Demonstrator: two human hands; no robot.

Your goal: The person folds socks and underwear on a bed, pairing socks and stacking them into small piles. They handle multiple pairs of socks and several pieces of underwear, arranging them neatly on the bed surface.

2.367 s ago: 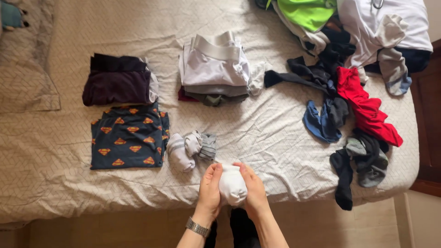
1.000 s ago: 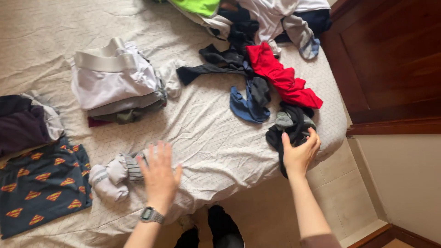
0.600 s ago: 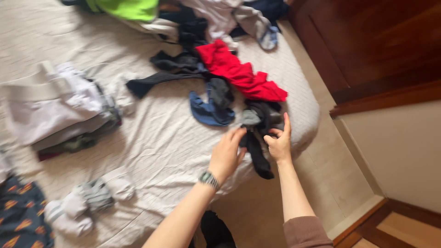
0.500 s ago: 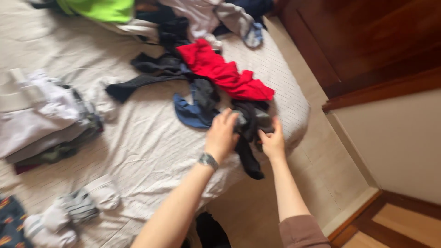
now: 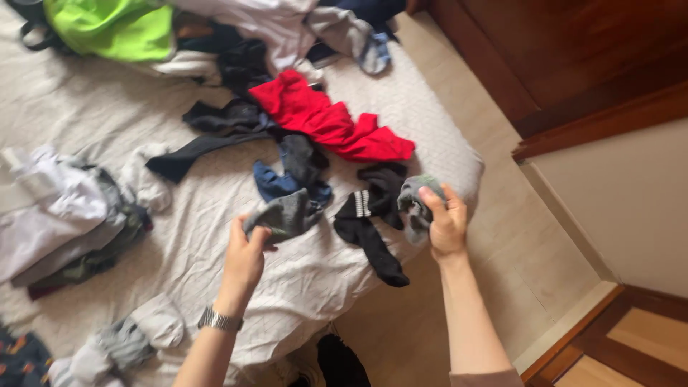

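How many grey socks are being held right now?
2: one grey sock in the left hand, one grey sock in the right hand, both above the bed. More may be hidden in the dark sock pile.

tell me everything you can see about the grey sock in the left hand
The grey sock is a soft knit, dark grey and plain as far as shows. It is crumpled and bunched, lifted just above the bed sheet, pinched at its lower left end by the left hand. Its free end droops toward the blue garment; whether they touch is unclear. Its full shape is hidden by folds.
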